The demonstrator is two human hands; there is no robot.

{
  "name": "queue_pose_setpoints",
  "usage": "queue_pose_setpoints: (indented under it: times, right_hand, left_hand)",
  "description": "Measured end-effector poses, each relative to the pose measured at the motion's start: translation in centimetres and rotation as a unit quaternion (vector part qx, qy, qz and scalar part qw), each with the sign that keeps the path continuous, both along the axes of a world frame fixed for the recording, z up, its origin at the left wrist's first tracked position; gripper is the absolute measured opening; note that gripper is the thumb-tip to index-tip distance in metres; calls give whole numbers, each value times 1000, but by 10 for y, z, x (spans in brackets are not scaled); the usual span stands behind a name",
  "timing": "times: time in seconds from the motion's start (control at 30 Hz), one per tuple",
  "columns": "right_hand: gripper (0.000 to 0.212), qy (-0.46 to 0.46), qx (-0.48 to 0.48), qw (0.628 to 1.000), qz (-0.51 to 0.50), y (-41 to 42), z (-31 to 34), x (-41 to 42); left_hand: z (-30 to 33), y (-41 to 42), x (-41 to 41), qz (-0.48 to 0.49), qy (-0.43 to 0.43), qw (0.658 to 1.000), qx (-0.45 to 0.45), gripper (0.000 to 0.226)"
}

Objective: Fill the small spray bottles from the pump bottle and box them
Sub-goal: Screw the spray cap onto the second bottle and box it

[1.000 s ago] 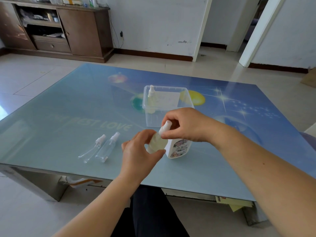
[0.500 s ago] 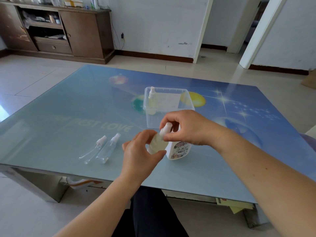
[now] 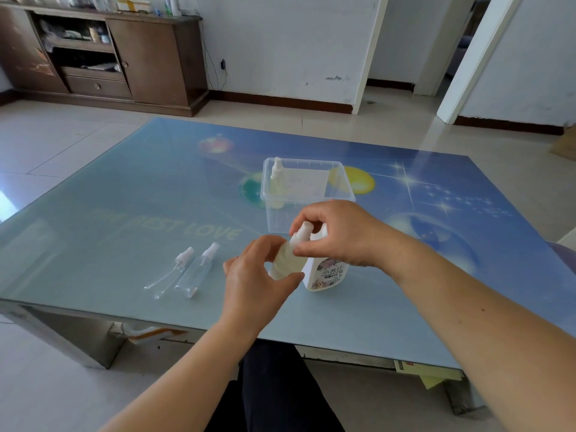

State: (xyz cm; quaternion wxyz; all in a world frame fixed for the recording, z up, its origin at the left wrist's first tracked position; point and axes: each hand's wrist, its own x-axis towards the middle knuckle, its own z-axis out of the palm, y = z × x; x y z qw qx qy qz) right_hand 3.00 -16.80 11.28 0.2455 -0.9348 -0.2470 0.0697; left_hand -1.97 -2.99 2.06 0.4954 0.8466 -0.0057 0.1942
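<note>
My left hand (image 3: 254,283) grips the body of a small spray bottle (image 3: 288,259) filled with pale yellowish liquid. My right hand (image 3: 338,233) pinches that bottle's white spray cap (image 3: 301,232) from above. Right behind them stands the white pump bottle (image 3: 325,274), its top hidden by my right hand. A clear plastic box (image 3: 307,194) sits farther back with one filled spray bottle (image 3: 276,182) upright in its left corner. Two clear small spray bottles (image 3: 195,269) lie side by side on the table to the left.
The blue printed glass table (image 3: 124,207) has its front edge just below my hands. A brown wooden cabinet (image 3: 124,57) stands against the far wall on the left. My dark-clad legs (image 3: 274,388) show under the table edge.
My right hand's fingers have shifted slightly on the white cap while the left hand keeps the bottle in place. Everything on the table stays where it was.
</note>
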Motion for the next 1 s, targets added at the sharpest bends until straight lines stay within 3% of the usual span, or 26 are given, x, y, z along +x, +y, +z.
queue_pose_setpoints:
  times: [0.1,0.23,0.43,0.73,1.0]
  right_hand:
    - [35,-70,-54,996,-25,3,-5,2]
    - [28,3,5,1000,-1,-2,-1,2]
    - [15,-52,25,998,-29,-2,-6,1]
    - [24,-106,27,993,-42,5,-13,6]
    - [20,-52,111,992,-18,15,6,25]
  left_hand:
    - [0,-1,0,-4,-2,1000,2,49]
    - [1,0,0,-2,1,1000,-18,47]
    - [2,0,0,10,1,999,-33,48]
    - [2,1,3,43,-16,999,-15,47]
    - [20,7,29,47,-30,997,-43,47]
